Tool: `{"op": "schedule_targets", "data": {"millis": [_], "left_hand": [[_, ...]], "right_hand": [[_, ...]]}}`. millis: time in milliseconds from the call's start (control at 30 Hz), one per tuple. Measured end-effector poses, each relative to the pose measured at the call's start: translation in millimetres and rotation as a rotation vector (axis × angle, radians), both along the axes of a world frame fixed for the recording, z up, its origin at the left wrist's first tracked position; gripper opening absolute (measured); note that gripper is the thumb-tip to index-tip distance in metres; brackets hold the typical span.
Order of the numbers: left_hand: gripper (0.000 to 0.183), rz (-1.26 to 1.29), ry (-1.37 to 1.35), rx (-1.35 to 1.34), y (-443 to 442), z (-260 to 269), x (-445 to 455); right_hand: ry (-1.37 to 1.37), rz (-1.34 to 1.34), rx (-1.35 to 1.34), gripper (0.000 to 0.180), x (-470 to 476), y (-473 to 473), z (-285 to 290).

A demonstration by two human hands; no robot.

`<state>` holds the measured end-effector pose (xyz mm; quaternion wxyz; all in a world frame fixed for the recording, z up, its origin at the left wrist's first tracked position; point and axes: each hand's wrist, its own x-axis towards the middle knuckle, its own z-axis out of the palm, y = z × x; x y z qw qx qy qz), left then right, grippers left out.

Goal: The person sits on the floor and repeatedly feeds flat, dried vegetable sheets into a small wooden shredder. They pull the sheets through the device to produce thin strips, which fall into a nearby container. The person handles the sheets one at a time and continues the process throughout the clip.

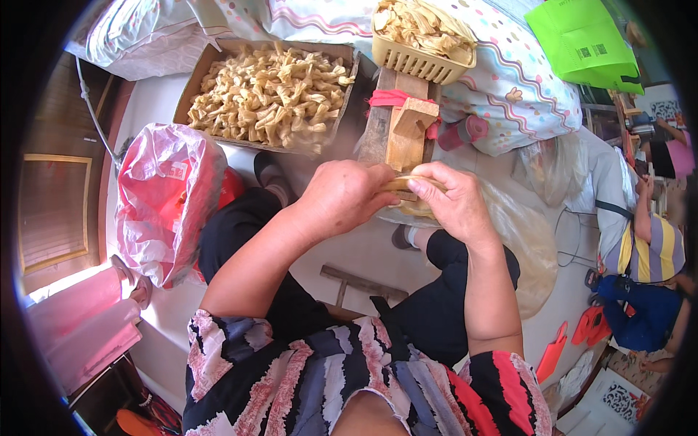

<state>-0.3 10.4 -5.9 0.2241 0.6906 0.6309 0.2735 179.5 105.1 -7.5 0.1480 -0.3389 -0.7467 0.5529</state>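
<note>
My left hand (pixel 349 193) and my right hand (pixel 455 204) meet in front of me, both pinching a pale yellow, husk-like strip (pixel 402 182) stretched between their fingertips. Just beneath lies the near end of a wooden bench (pixel 375 133). A wooden piece with an upright block (pixel 415 117) is bound to it by red cloth (pixel 388 98). On the bench's far end stands a yellow plastic basket (pixel 422 61) full of loose, flat strips (pixel 420 27). To the left, a cardboard box (pixel 182 101) holds a heap of knotted strips (pixel 272 92). Fingers partly hide the held strip.
A pink plastic bag (pixel 163 218) stands open at left. Clear plastic sheeting (pixel 523 245) lies on the floor at right, near a pink bottle (pixel 463 133). A wooden crosspiece (pixel 362 280) lies between my legs. At far right sits a person in a striped shirt (pixel 662 245), below a green bag (pixel 583 49).
</note>
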Motion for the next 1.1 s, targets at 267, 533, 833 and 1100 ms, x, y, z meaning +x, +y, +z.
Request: {"op": "schedule_targets", "data": {"millis": [267,533,833,1100], "left_hand": [[0.028,-0.021,-0.512,-0.164,-5.5,-8.5,5.1],[0.02,0.324,-1.086,-0.8,-0.6,-9.6,16.8],[0.026,-0.287,-0.708,-0.128,-21.3,37.1,21.8],[0.023,-0.214,0.134,0.525,-11.8,14.4,2.4]], "right_hand": [[0.008,-0.011,0.18,0.013,-6.2,-10.0,-0.4],[0.266,0.281,0.655,0.013,-10.8,-5.8,7.2],[0.361,0.051,-0.009,0.032,-7.0,-9.4,-1.7],[0.338,0.266,-1.404,0.037,-14.6,-31.7,-31.0]]}}
